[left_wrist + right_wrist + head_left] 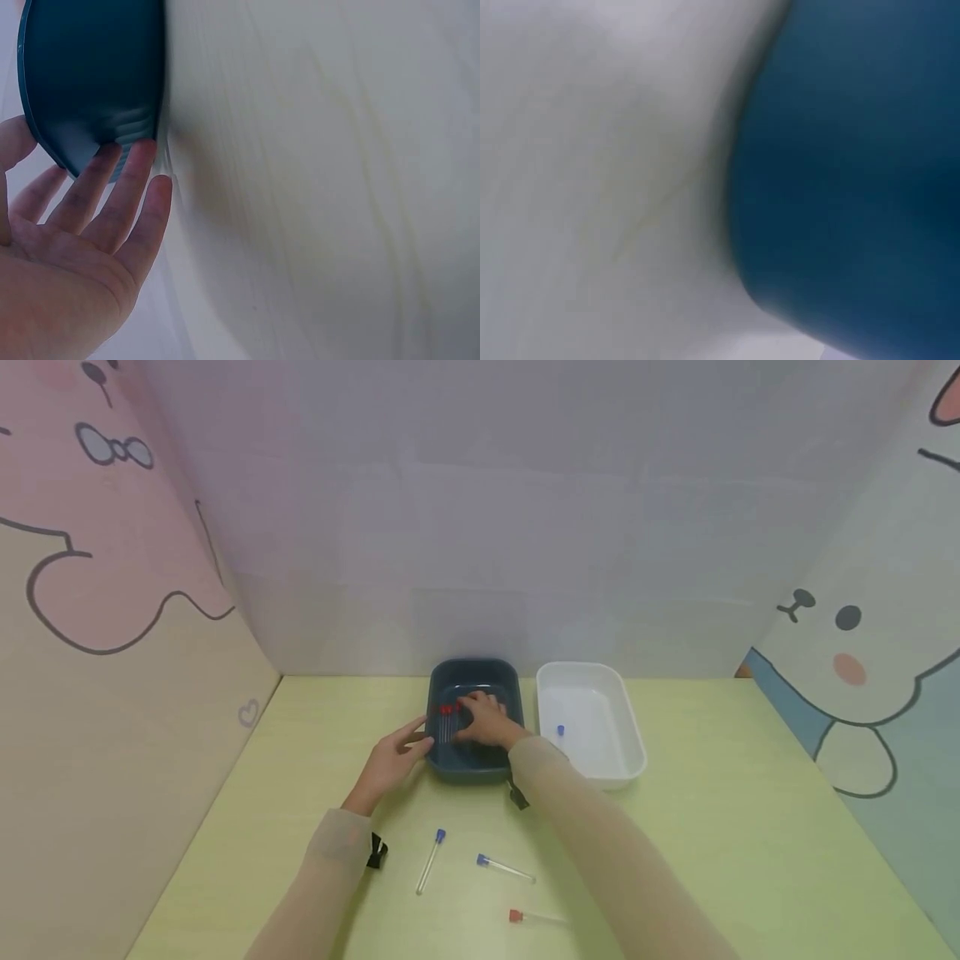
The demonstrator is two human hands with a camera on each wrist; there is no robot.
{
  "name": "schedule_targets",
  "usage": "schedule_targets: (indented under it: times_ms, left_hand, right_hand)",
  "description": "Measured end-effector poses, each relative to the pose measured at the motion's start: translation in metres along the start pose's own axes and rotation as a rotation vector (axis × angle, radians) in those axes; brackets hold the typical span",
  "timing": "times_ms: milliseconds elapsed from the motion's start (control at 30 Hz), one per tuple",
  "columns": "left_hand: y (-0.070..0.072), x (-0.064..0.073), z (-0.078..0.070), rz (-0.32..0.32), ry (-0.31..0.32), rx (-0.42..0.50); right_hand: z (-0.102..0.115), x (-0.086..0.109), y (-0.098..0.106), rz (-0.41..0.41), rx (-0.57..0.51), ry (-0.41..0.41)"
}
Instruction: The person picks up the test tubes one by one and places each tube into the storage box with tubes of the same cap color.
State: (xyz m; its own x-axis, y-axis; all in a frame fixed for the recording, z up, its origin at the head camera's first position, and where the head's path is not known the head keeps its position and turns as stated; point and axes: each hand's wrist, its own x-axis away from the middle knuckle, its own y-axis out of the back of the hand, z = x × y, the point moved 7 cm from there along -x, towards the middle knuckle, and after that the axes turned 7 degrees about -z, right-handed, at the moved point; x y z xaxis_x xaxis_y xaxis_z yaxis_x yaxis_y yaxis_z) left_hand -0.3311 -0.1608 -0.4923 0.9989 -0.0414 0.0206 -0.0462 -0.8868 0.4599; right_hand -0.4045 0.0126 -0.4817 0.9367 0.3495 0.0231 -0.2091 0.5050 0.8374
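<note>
Head view: we note left hand (392,762), fingers spread, touching dark tray (471,775) at its nine o'clock; right hand (487,724) inside, by red-capped tubes (446,722); whether grip pinches any, we cannot tell.

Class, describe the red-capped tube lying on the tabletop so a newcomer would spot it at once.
Find the pale yellowish table, with a dark blue rectangular tray and a white rectangular tray towards its back. Come forward from the trays: the red-capped clear tube lies nearest the viewer. Unlike its loose neighbours, two blue-capped clear tubes, it has a red cap.
</note>
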Motion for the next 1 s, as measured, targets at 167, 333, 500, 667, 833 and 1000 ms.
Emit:
schedule_targets:
  times_ms: [167, 333, 500, 667, 833, 1000]
  left_hand:
    - [0.001, 0.002, -0.003, 0.002, 0.005, -0.006]
    - [0.002, 0.002, -0.002, -0.004, 0.005, -0.017]
    - [0.001, 0.001, -0.003, 0.0, 0.005, -0.021]
    - [0.0, -0.003, -0.001, 0.007, -0.004, -0.031]
    - [-0.001, -0.005, -0.001, 0.012, -0.012, -0.035]
    - [-0.001, -0.005, -0.001, 0.017, 0.0, -0.031]
  right_hand:
    - [0.002, -0.001, 0.003, -0.009, 0.012, 0.008]
    - [0.006, -0.002, 0.008, -0.015, 0.03, 0.013]
    - [0.014, -0.002, 0.017, -0.025, 0.047, 0.053]
    - [0.024, 0.003, 0.028, -0.017, 0.037, 0.099]
    - [0.031, 0.011, 0.041, -0.009, 0.021, 0.125]
    - [0.037, 0.024, 0.052, -0.008, 0.044, 0.16]
